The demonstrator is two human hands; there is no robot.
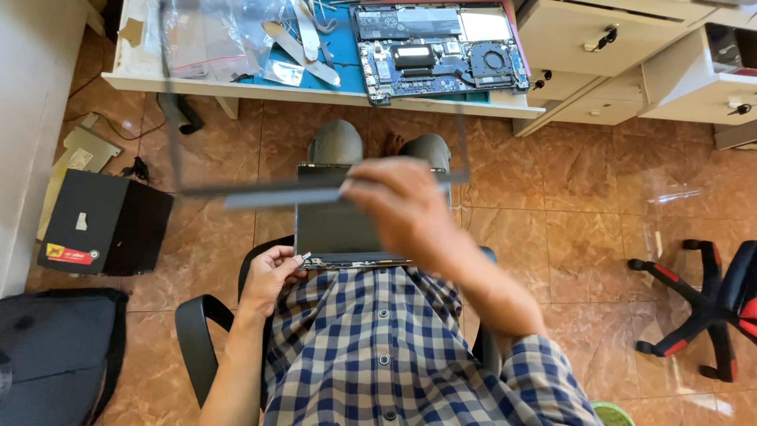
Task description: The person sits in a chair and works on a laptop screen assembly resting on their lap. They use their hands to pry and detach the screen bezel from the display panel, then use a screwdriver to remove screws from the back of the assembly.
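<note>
I sit in a black chair with a dark laptop display panel [335, 229] lying flat on my lap. My left hand [272, 274] grips the panel's near left corner. My right hand [402, 209] is raised above the panel, shut on a thin dark screen bezel frame [175, 126] lifted off it. The frame is blurred and its open rectangle hangs in front of the desk edge. On the white desk [236, 85] ahead lies an opened laptop base [438, 47] on a blue mat, with its circuit board and fan showing.
Clear plastic bags [205, 35] and strips lie on the desk's left side. White drawer units [583, 47] stand at the right. On the tiled floor are a black box [102, 225] at left, a dark bag [55, 355], and a red-and-black chair base [702, 308] at right.
</note>
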